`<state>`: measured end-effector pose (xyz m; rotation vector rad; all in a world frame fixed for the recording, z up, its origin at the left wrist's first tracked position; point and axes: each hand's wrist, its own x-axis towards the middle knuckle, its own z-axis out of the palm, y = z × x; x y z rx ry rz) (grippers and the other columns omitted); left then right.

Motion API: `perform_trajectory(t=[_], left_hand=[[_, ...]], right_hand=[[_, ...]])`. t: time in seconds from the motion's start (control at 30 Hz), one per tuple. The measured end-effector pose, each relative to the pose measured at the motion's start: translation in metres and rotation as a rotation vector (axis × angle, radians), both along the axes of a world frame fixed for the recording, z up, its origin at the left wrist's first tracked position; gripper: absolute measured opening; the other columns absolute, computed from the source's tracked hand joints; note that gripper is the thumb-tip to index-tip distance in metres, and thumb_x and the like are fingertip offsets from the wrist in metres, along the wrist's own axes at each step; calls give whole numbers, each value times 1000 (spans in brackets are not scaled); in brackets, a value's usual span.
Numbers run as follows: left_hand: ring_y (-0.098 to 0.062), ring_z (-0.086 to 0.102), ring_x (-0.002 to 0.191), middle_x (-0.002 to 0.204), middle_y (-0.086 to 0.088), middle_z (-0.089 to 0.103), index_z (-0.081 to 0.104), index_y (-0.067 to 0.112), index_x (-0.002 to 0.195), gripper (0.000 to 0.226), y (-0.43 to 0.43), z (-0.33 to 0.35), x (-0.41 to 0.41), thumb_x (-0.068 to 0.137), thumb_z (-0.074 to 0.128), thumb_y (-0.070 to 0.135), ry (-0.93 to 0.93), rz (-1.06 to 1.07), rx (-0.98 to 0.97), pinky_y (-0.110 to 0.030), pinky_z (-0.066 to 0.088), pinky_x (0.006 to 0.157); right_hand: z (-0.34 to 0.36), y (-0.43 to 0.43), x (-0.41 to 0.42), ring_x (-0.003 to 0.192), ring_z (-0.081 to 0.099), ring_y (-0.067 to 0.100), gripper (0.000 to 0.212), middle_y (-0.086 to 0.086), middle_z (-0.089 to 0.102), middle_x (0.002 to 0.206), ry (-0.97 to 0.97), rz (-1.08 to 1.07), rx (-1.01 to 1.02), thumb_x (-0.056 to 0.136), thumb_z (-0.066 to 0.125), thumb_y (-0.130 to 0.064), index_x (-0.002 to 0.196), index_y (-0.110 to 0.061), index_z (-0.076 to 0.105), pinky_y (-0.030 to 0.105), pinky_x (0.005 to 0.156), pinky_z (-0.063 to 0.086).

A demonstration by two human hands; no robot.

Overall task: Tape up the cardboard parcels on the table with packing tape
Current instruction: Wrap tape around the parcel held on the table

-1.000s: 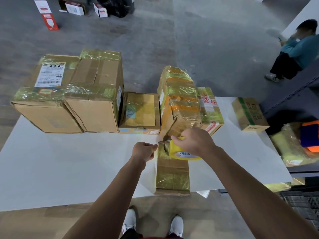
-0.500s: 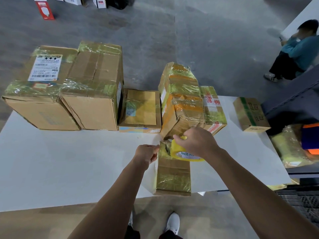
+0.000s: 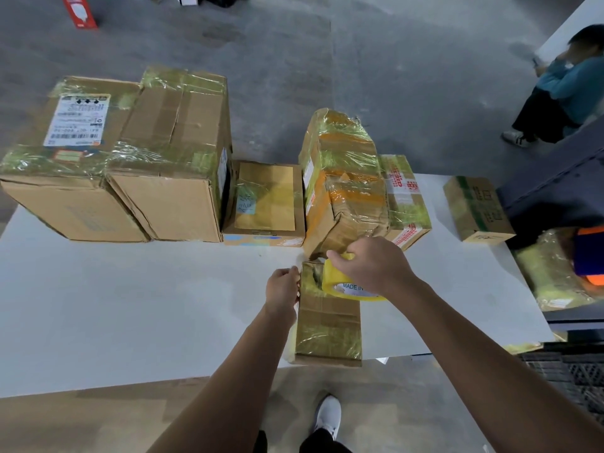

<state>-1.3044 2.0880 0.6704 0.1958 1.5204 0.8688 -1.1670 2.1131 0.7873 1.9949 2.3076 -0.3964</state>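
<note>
**Near parcel under both hands, roll on top**

Near edge: one white shoe (image 3: 328, 413) on a wood-tone floor strip (image 3: 81, 416) below the white worktop (image 3: 130, 305). A small parcel (image 3: 328, 331) sits at the worktop's near edge, its end slightly over the lip, with glossy tape across the near half.

The left hand (image 3: 283, 287) has its fingers curled against the parcel's left top edge; can't tell what they pinch, if anything. The right hand (image 3: 376, 266) is wrapped round the yellow tape roll (image 3: 336, 284), which rests on the parcel's far end.

Behind is a row of boxes: a labelled box (image 3: 65, 165) far left, a tall box (image 3: 176, 158) touching it, then a flat box (image 3: 264, 201), a crumpled wrapped parcel (image 3: 343, 178) and a red-print box (image 3: 405, 197). A green-stripe box (image 3: 477, 207) stands apart on the right.

Beyond that is grey concrete floor (image 3: 392, 76), with a red carton (image 3: 78, 11) top left and a seated person (image 3: 562, 93) in a teal top on the far right.
</note>
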Motion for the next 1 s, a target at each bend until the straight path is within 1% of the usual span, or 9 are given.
perform_trajectory(t=[0.13,0.27,0.37,0.47,0.63,0.7,0.77,0.9,1.0], left_hand=[[-19,50,68,72,-4,51,59,9,81,29,-1,-4,6,99,53,29,106,-13,-1,-28,41,63],[-23,55,74,79,-8,55,59,-3,104,40,-6,-12,10,93,58,36,57,44,-50,-28,43,66],[-27,58,81,90,-13,62,57,-1,104,33,-3,-9,11,99,51,31,287,-55,36,-29,42,64],[-24,54,102,115,-9,59,61,6,114,27,-10,7,16,101,48,27,552,-139,283,-34,44,88],[-30,41,121,134,-7,49,54,17,134,37,-20,0,21,103,40,31,700,-400,352,-33,31,98],[-30,41,119,134,-7,49,55,20,132,35,-18,-1,21,103,38,29,667,-421,351,-30,29,92],[-30,41,120,135,-6,49,56,21,131,35,-17,1,22,103,36,29,649,-423,357,-31,30,92],[-30,44,115,133,-2,52,59,22,123,34,-18,-3,21,103,34,30,714,-461,363,-35,35,93],[-29,43,118,138,-1,50,53,21,131,36,-16,0,24,104,32,30,780,-474,370,-38,37,93]], right_hand=[[-2,-2,0,50,35,15,61,1,33,51,-3,4,31,93,51,-53,51,-12,35,27,48,23],[-3,-4,-1,50,35,17,61,1,31,50,-12,10,42,93,51,-54,51,-13,34,28,48,23],[-4,-4,-2,51,35,18,61,1,31,51,-30,12,53,93,50,-54,52,-12,34,28,48,22],[-2,-5,-3,51,34,18,62,1,30,51,-25,-9,76,93,51,-54,52,-11,34,28,47,21],[-3,-3,21,54,38,22,60,14,44,58,334,50,-44,84,53,-58,62,-3,51,34,53,30],[-3,-9,37,60,44,18,56,9,50,64,477,8,-141,87,54,-59,67,-7,57,34,59,36],[-6,-15,45,57,37,10,48,0,38,60,561,-58,-168,94,58,-47,63,-12,47,31,59,31],[-8,-13,51,53,26,13,54,0,25,54,437,1,-16,93,61,-40,55,-14,32,33,55,26],[-5,-6,55,52,28,16,55,-1,27,52,333,1,-6,88,54,-55,54,-18,32,33,57,30]])
